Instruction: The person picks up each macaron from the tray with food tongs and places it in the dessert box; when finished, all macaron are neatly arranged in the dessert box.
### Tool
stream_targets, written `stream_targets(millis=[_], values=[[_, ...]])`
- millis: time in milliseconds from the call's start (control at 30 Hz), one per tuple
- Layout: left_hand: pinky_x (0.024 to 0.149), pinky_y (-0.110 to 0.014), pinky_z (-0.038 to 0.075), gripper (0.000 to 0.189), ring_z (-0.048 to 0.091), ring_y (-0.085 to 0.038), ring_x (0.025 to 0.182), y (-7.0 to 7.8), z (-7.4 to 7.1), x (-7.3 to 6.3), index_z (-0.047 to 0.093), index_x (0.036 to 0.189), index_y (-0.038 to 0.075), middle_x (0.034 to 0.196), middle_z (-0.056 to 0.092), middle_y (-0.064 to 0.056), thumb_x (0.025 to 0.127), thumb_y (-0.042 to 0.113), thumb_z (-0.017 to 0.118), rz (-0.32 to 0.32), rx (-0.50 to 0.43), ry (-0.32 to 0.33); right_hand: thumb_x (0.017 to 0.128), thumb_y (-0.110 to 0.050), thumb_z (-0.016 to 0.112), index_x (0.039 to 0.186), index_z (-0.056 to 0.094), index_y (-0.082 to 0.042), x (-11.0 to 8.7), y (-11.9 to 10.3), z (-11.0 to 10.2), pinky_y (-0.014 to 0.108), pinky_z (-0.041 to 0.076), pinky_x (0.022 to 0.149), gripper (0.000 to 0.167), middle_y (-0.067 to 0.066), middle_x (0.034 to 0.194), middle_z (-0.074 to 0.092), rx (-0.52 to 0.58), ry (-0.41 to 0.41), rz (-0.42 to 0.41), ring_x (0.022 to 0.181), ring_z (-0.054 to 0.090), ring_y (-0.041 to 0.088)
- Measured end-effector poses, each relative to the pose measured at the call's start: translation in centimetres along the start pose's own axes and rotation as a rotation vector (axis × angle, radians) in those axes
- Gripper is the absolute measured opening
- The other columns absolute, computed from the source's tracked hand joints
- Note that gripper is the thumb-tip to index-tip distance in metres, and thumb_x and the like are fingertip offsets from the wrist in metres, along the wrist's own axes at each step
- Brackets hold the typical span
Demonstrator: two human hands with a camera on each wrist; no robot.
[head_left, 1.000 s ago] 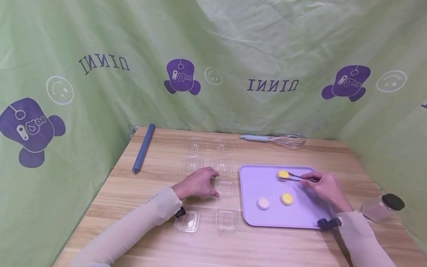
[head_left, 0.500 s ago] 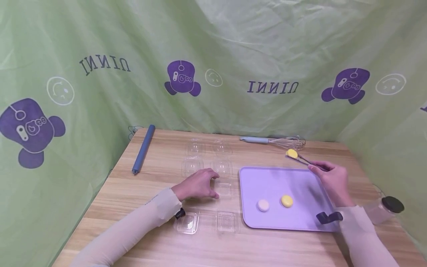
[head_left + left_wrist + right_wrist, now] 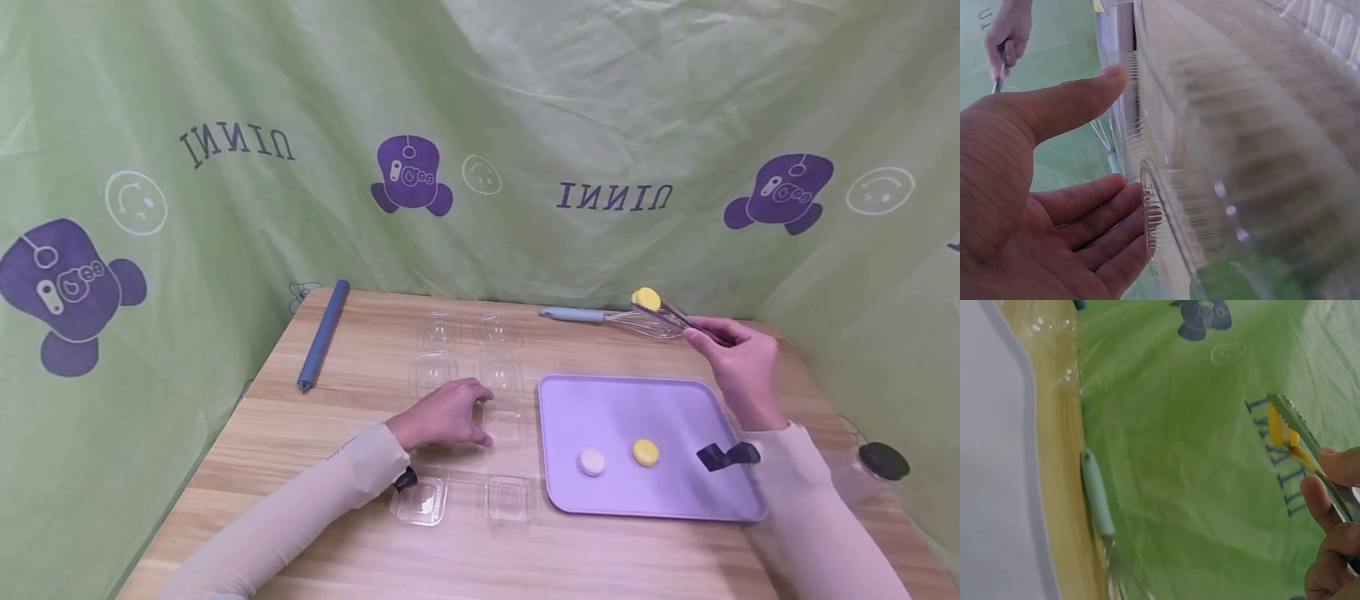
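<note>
Right hand (image 3: 742, 367): fingers gripping tongs (image 3: 1302, 431), yellow macaron (image 3: 647, 298) pinched in the tips, just beyond those fingers. Left hand (image 3: 442, 412): fingers loose, thumb apart, clear plastic container (image 3: 504, 426) just beside them

Left to right you get INNIU lettering (image 3: 615, 196) twice on the curtain (image 3: 480, 75) in head view, again partly hidden in right wrist, just U and I in left wrist, plus sleeve (image 3: 315, 492) print too small to read.
</note>
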State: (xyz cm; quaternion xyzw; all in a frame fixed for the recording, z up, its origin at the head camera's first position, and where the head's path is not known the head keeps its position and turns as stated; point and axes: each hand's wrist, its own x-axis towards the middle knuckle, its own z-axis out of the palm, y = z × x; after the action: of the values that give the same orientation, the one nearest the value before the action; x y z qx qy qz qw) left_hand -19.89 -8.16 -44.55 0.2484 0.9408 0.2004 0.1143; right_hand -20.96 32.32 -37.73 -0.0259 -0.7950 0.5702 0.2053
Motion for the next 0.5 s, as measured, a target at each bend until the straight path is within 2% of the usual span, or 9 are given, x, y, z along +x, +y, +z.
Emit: stream_targets(millis=[167, 333, 500], values=[[0.112, -0.043, 0.050, 0.079, 0.061, -0.027, 0.126, 0.0, -0.1, 0.0, 0.061, 0.137, 0.009, 0.136, 0.065, -0.006, 0.070, 0.040, 0.091, 0.001, -0.003, -0.001, 0.084, -0.009, 0.082, 0.112, 0.076, 0.002, 0.2, -1.5, 1.8, 0.007, 0.055, 0.067, 0.030, -0.020, 0.086, 0.077, 0.075, -0.037, -0.045, 0.078, 0.071, -0.005], [0.111, -0.043, 0.051, 0.079, 0.061, -0.026, 0.125, 0.0, -0.1, 0.0, 0.062, 0.136, 0.008, 0.134, 0.065, -0.006, 0.070, 0.040, 0.091, 0.006, -0.004, -0.002, 0.086, -0.007, 0.080, 0.111, 0.074, 0.007, -0.3, -2.7, 3.7, 0.009, 0.057, 0.067, 0.029, -0.022, 0.088, 0.076, 0.040, -0.091, -0.146, 0.078, 0.070, -0.005], [0.111, -0.042, 0.051, 0.079, 0.062, -0.026, 0.124, 0.0, -0.1, 0.0, 0.061, 0.136, 0.008, 0.134, 0.065, -0.007, 0.070, 0.039, 0.091, 0.007, -0.010, -0.001, 0.086, -0.006, 0.079, 0.108, 0.074, 0.008, -0.9, -3.0, 5.5, 0.009, 0.057, 0.067, 0.027, -0.024, 0.090, 0.074, 0.037, -0.149, -0.240, 0.077, 0.069, -0.006]])
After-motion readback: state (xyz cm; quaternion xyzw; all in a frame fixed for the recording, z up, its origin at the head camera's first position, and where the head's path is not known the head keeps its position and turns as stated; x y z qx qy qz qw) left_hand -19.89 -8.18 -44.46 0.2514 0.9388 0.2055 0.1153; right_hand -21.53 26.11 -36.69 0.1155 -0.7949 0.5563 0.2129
